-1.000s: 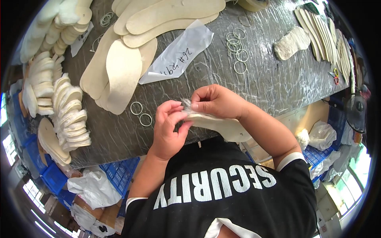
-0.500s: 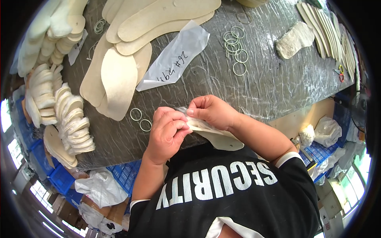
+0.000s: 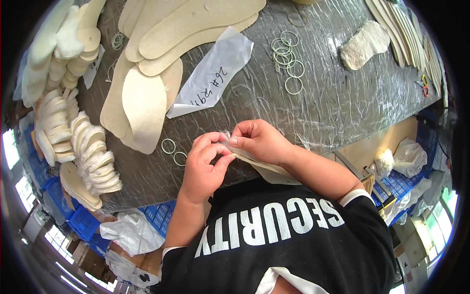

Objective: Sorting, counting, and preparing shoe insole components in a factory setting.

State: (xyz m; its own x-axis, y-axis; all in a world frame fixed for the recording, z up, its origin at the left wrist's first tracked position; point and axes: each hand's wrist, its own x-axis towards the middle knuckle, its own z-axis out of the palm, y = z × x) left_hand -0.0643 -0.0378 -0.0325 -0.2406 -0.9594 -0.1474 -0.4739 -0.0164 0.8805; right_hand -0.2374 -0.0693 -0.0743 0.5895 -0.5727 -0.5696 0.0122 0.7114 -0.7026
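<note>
The insole (image 3: 272, 172) is cream, thin and curved, with wispy white fuzz (image 3: 227, 135) at its left end. The left hand (image 3: 201, 164) pinches that end; the right hand (image 3: 262, 142) pinches the fuzz.

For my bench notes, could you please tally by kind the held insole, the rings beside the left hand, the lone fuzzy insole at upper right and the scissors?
Held insole: 1
Rings beside the left hand: 2
Lone fuzzy insole: 1
Scissors: 1
Total: 5
</note>
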